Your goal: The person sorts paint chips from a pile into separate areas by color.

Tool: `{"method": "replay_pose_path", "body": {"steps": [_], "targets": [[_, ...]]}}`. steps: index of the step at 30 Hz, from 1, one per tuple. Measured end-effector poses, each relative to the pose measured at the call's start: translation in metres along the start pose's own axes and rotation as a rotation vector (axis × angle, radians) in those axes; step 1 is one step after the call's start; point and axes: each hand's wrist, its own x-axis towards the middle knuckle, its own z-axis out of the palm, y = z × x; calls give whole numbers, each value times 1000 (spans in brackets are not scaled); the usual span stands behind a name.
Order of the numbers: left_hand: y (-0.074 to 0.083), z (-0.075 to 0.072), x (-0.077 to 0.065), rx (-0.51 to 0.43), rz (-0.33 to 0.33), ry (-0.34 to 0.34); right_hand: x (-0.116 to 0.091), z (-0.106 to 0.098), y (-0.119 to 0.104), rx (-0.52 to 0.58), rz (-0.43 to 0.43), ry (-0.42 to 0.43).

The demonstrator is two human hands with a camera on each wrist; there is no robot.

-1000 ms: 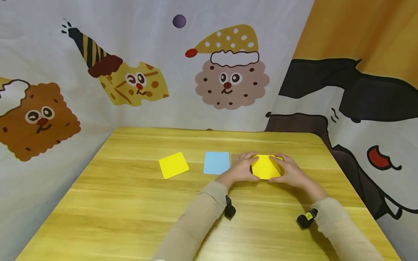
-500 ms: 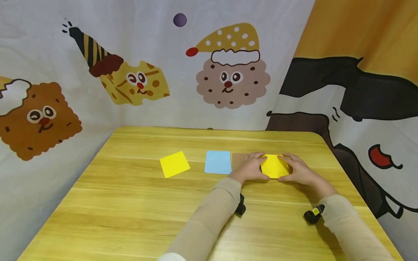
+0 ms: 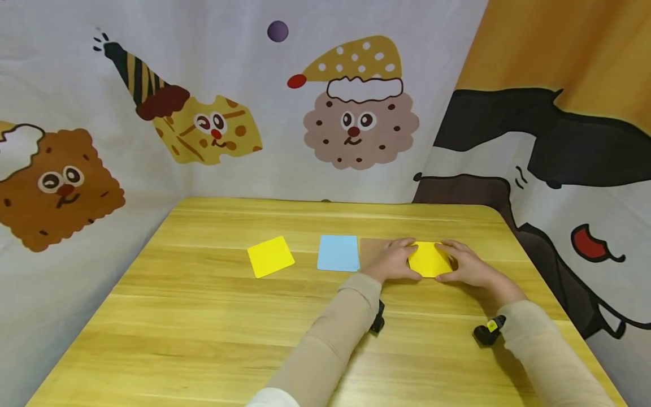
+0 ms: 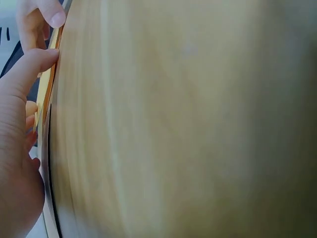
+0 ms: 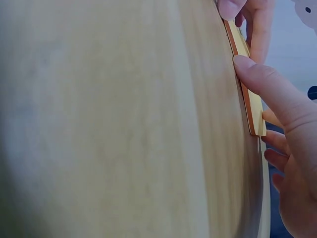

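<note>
Toward the right of the table in the head view, both hands hold a yellow card (image 3: 429, 260) between them. My left hand (image 3: 398, 262) has its thumb at the near edge and its fingers at the far edge, on the card's left side. My right hand (image 3: 470, 268) grips the right side the same way. In the right wrist view the yellow card (image 5: 255, 111) shows an orange-brown near edge, low against the tabletop, with the thumb on it. A brown card (image 3: 373, 249) lies partly hidden under my left hand.
A light blue card (image 3: 338, 253) lies flat left of the brown one. Farther left, another yellow card (image 3: 271, 257) lies at a slant. The wooden table (image 3: 203, 333) meets a cartoon-printed curtain (image 3: 224, 175) at its back. Each wrist bears a small black camera.
Both hands have shifted right with the yellow card, mostly in the first half second. More of the brown card shows, and the held card looks flatter. The other cards keep their places.
</note>
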Motion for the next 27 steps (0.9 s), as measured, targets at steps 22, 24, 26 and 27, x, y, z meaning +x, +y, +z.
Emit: {"method": "replay_pose_path", "body": {"steps": [22,24,26,27], "targets": [[-8,-11,-14,-82,26,79,-2,8,-23,33,-73,145],[-10,-13,-19,-107,32,102,-2,11,-30,36,-98,179],[-13,-14,-24,-138,38,133,-3,15,-38,43,-117,208],[-15,-15,-28,-152,38,146,-3,17,-42,47,-125,220]]}}
